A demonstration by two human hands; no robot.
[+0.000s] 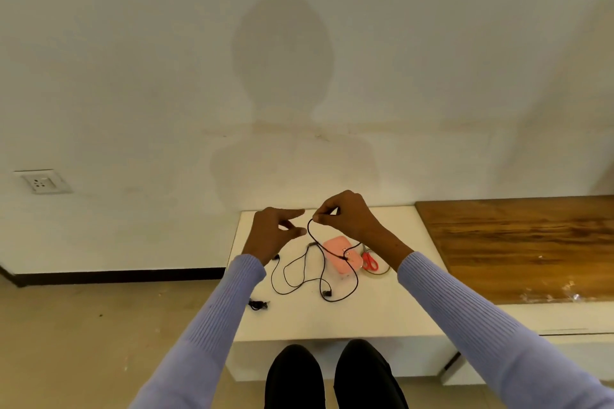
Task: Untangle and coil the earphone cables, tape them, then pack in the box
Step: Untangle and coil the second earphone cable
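Note:
A black earphone cable (320, 271) hangs in loose loops from my right hand (345, 214), which pinches its upper end above the white table (382, 309). The loops trail down onto the tabletop, with an earbud near the front. My left hand (272, 231) hovers just left of the pinch, fingers spread, holding nothing I can see. A pink box (335, 247) lies on the table behind the cable. A second small black bundle of cable (258, 304) rests at the table's left edge, partly hidden by my left sleeve.
Red-handled scissors (369, 261) and a roll of clear tape (378, 271) lie right of the pink box. A wooden-topped bench (518, 242) adjoins the table on the right. A wall socket (42, 181) sits low on the white wall at left. My knees are below the table's front edge.

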